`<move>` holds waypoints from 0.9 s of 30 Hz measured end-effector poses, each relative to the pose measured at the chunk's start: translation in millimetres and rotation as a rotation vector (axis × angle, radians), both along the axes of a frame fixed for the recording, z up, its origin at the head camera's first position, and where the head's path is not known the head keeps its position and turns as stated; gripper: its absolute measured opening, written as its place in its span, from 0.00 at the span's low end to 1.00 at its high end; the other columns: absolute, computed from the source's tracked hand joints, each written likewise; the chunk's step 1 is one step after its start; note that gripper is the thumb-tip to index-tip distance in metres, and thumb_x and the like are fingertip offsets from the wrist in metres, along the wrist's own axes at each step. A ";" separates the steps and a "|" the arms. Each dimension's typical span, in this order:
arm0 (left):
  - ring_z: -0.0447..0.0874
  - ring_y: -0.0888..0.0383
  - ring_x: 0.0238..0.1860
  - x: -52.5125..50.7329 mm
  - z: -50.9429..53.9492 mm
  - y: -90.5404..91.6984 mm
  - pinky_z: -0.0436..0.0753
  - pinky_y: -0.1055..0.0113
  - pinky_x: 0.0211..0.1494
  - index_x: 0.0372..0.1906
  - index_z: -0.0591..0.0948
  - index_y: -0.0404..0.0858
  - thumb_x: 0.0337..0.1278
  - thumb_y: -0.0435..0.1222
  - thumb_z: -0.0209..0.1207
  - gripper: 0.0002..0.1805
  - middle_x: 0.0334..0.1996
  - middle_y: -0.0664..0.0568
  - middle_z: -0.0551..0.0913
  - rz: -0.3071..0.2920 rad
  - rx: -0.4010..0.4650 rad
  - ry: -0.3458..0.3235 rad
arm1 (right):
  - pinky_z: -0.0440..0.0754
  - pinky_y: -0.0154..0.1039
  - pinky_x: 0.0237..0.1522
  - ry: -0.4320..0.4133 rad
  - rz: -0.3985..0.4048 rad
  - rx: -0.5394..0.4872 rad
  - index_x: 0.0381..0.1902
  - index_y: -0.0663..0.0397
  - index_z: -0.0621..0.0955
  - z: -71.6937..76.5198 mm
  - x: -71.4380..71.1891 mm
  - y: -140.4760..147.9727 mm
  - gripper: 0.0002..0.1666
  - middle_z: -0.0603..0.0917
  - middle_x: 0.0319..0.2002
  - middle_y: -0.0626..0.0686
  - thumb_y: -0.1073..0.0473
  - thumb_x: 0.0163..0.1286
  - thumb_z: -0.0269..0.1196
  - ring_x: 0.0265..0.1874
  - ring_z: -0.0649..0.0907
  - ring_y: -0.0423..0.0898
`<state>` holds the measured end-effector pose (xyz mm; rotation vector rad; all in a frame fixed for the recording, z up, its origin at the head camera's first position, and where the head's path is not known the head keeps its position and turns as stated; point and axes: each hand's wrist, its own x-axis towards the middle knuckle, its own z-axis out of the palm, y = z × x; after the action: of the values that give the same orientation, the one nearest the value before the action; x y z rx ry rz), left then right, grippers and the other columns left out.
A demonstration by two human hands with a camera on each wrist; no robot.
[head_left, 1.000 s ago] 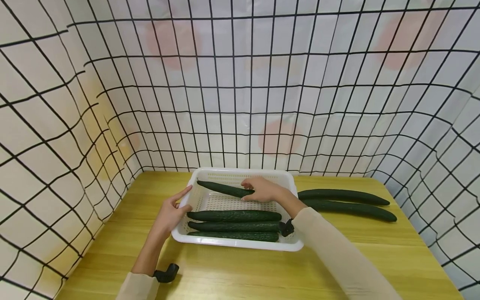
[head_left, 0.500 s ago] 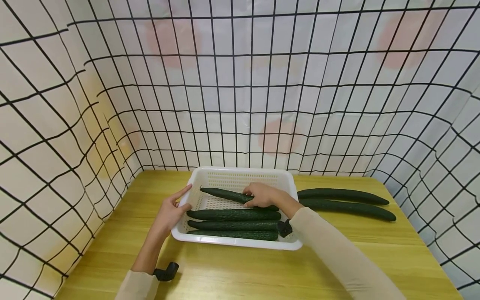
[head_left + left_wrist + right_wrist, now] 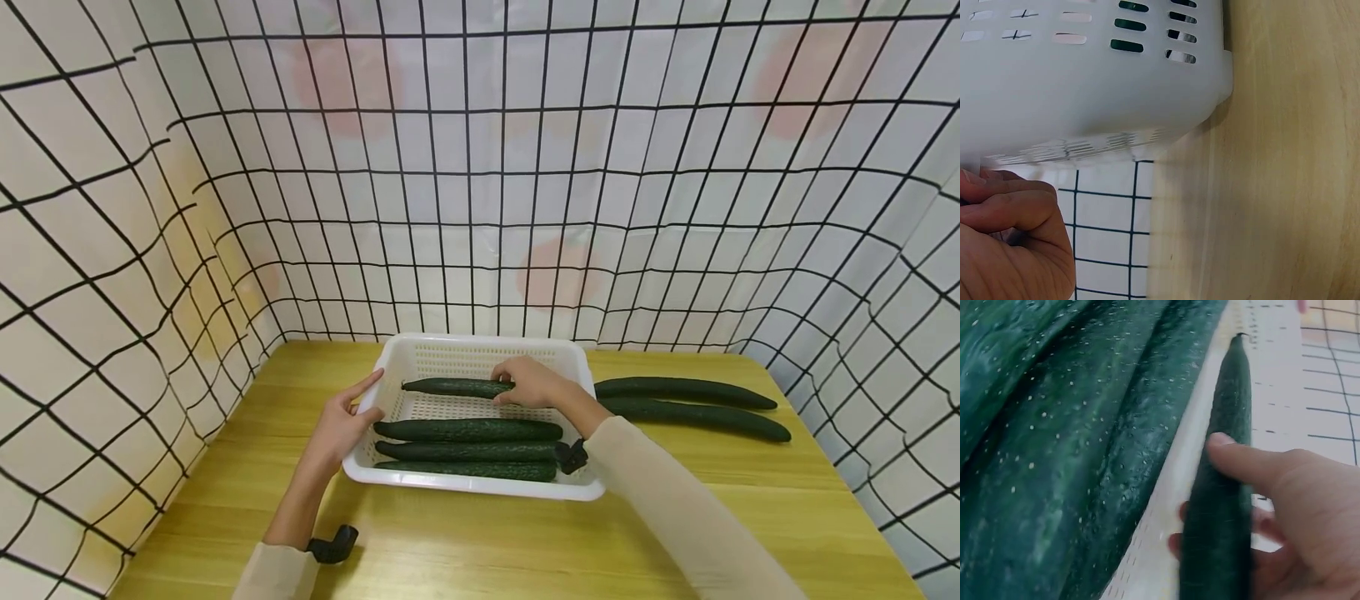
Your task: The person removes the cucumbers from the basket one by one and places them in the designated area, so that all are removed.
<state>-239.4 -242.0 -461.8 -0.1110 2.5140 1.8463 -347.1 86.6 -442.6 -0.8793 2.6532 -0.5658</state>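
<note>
A white plastic basket (image 3: 480, 492) stands on the table with several dark green cucumbers inside. Three cucumbers (image 3: 468, 430) lie side by side along its near wall. My right hand (image 3: 536, 385) grips another cucumber (image 3: 453, 387) in the far half of the basket, the thumb (image 3: 1241, 459) on one side and fingertips showing on the other in the right wrist view. The hand hides that cucumber's right end. At the basket's left rim, my left hand (image 3: 341, 429) holds the edge; in the left wrist view its fingers (image 3: 1010, 206) are curled at the rim.
Two more cucumbers (image 3: 686, 389) lie on the wooden table (image 3: 480, 550) just right of the basket. A white cloth with a black grid (image 3: 480, 200) rises behind the table and along both sides.
The cucumber in my right hand has come down and toward me, then shifted back a little, and now lies nearly level, parallel to the others. My left hand has stayed at the rim.
</note>
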 end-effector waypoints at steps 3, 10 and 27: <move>0.81 0.46 0.56 -0.9 -0.8 -0.5 0.86 0.58 0.43 0.78 0.68 0.55 0.65 0.31 0.60 0.37 0.71 0.31 0.71 0.000 0.001 -0.003 | 0.79 0.53 0.63 0.050 -0.014 -0.049 0.65 0.55 0.80 4.7 1.2 3.8 0.27 0.82 0.61 0.57 0.52 0.72 0.67 0.62 0.80 0.56; 0.80 0.45 0.58 -0.3 0.2 1.2 0.86 0.58 0.44 0.77 0.69 0.54 0.65 0.31 0.60 0.37 0.71 0.30 0.71 0.006 -0.004 -0.001 | 0.79 0.53 0.62 0.102 0.003 -0.116 0.65 0.54 0.81 18.8 6.7 7.5 0.26 0.83 0.60 0.56 0.51 0.73 0.67 0.61 0.80 0.54; 0.80 0.46 0.56 -0.6 0.5 0.1 0.86 0.59 0.44 0.77 0.69 0.54 0.64 0.31 0.60 0.37 0.71 0.30 0.71 0.012 -0.012 -0.001 | 0.80 0.54 0.58 0.164 0.016 -0.172 0.65 0.55 0.80 57.5 18.4 38.6 0.27 0.83 0.60 0.56 0.51 0.73 0.67 0.59 0.81 0.55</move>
<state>-240.0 -241.9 -461.3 -0.1271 2.5296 1.8356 -328.7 125.2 -385.2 -1.0354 2.7716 -0.7578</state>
